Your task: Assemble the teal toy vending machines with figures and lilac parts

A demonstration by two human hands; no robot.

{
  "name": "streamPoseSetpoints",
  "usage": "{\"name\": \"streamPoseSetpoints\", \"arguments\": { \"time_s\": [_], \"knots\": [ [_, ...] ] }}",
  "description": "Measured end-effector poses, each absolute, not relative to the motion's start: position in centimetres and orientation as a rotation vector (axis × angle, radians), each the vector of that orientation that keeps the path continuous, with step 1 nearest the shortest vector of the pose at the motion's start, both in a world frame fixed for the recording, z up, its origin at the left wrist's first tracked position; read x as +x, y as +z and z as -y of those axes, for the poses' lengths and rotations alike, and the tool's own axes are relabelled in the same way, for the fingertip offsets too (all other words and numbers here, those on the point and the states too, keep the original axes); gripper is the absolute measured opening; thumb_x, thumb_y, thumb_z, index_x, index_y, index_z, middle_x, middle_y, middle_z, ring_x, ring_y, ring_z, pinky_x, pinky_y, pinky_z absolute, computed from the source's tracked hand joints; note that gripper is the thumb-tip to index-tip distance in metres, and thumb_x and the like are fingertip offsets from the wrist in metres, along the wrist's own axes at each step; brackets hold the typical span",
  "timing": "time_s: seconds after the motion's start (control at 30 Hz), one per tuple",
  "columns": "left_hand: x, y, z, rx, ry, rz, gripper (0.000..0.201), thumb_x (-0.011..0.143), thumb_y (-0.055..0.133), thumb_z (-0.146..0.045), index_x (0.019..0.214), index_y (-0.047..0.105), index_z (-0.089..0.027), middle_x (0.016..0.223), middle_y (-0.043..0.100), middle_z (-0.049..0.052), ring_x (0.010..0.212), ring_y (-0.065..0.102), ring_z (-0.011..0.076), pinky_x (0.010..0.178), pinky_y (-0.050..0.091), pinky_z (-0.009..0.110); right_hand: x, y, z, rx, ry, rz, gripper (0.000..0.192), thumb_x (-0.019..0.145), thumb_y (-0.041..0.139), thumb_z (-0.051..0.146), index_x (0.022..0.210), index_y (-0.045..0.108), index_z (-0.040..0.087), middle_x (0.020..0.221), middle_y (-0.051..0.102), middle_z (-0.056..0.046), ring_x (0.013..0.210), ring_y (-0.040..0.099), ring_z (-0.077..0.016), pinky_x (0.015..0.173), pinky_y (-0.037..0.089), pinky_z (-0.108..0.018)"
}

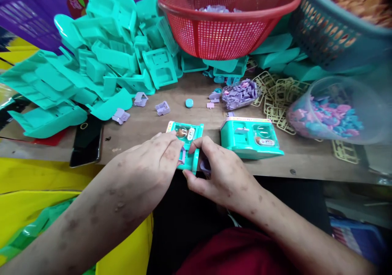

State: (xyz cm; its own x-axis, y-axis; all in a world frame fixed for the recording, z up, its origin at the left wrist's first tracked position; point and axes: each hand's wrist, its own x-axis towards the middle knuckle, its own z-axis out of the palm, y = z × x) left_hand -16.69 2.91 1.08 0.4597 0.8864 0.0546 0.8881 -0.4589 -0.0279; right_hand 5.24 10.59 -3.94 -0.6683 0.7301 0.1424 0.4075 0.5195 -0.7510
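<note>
A turquoise plastic toy case [199,133] with a clear round dome and a light purple part lies at the table's front edge, between my two hands. My left hand [156,154] bends over its left side, and most of its fingertips are hidden. With thumb and forefinger, my right hand [219,166] grips the case's lower right edge. Under the right palm, a purple piece [205,168] shows in part. To the right stands a similar turquoise toy case [245,144] with a clear dome, apart from my hands.
Turquoise shells [107,58] are heaped at the back left, by a purple basket [27,17]. A red basket [220,34] and a grey-blue basket [337,34] stand behind. Small purple parts [240,94], a clear tub [333,111], cream frames [278,99] and a phone [87,140] lie around.
</note>
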Motion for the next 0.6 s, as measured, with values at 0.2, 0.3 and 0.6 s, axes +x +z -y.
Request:
{"name": "streamPoseSetpoints", "arguments": {
  "time_s": [0.2,0.3,0.6],
  "knots": [
    [-16.1,1.9,-3.2,-2.659,-0.016,1.641,0.055,0.102,0.044,-0.010,0.154,0.059,-0.003,0.159,0.060,0.030,0.150,0.059,0.0487,0.122,0.055,0.068,5.4,-3.9,-10.9,-0.919,0.991,2.330,0.040,0.092,0.079,0.027,0.124,0.057,0.025,0.096,0.072,0.002,0.067,0.061,-0.0137,0.063,0.044,-0.027],
    [-16.6,2.1,-3.9,-2.708,-0.079,1.609,0.048,0.106,0.043,-0.014,0.148,0.065,-0.005,0.151,0.068,0.025,0.145,0.064,0.0438,0.121,0.057,0.063,5.4,-4.0,-11.0,-0.916,0.990,2.337,0.039,0.092,0.079,0.028,0.124,0.057,0.025,0.098,0.072,0.002,0.067,0.061,-0.0139,0.062,0.042,-0.027],
    [-17.3,1.6,-4.6,-2.659,-0.060,1.451,0.043,0.108,0.053,-0.018,0.146,0.066,-0.004,0.149,0.071,0.024,0.140,0.069,0.0413,0.132,0.045,0.064,5.5,-4.3,-11.3,-0.876,1.026,2.324,0.040,0.092,0.079,0.028,0.125,0.056,0.024,0.104,0.073,0.001,0.068,0.061,-0.0123,0.063,0.044,-0.026]
  ]
}}
